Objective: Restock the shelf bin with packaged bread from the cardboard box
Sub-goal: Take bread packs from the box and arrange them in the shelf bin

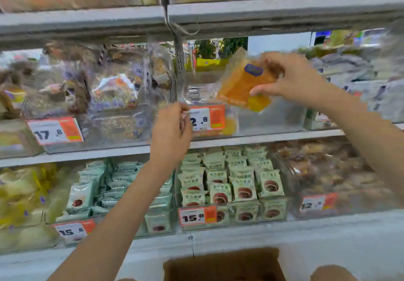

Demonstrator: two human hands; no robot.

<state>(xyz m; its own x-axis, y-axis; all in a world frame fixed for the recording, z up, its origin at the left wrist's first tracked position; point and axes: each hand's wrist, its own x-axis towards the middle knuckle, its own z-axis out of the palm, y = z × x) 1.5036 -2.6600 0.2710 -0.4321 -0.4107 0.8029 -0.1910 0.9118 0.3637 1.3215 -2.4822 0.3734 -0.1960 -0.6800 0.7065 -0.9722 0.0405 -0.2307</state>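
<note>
Supermarket shelving fills the view, tiers of clear bins with orange price tags; the cardboard box (225,265) sits low at the bottom edge, its contents hidden. Our right hand (293,77) pinches one packaged bread (242,86), fingers on its upper right edge and thumb underneath, holding it tilted above the open top of the clear shelf bin (271,116), which looks nearly empty. Our left hand (172,129) is loosely curled at the bin's front left corner, fingertips at the price tag (206,117); whether it grips the rim we cannot tell. Judgement: the pack is light, the bread soft and crushable, the film slick. Hold by the edges or sealed end, light pressure, lower it in rather than drop it
</note>
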